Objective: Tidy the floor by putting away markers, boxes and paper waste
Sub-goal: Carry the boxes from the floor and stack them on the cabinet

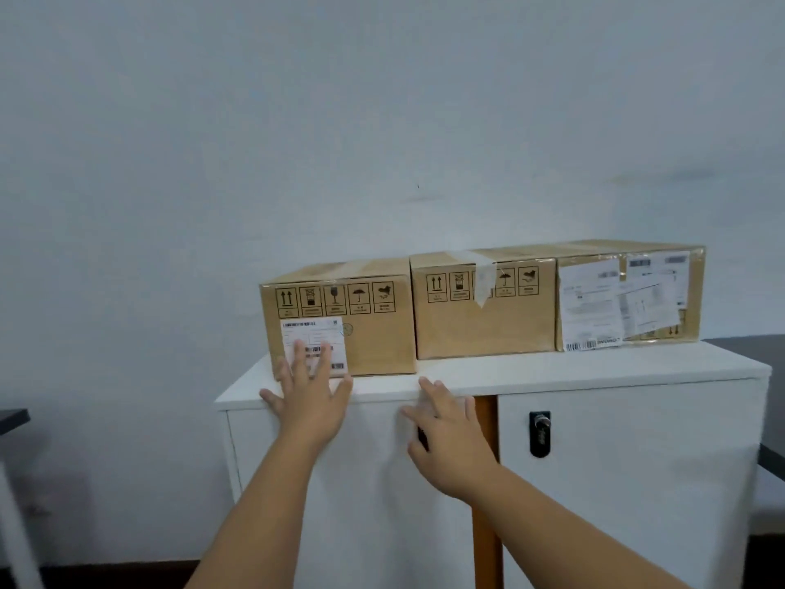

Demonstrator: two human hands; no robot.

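Note:
Three brown cardboard boxes stand side by side on top of a white cabinet (552,369): a left box (374,333) with a white shipping label, a middle box (484,320) with clear tape, and a right box (633,295) covered in paper slips. My left hand (308,391) is spread open in front of the left box's label, fingers over its lower front face. My right hand (446,427) is open too, held in front of the cabinet's top edge, just right of the left box, holding nothing.
The cabinet has a black lock handle (539,433) on its right door and an orange-brown strip (486,482) between the doors. A pale wall rises behind. A dark table edge (12,418) shows at far left, another dark surface (771,461) at far right.

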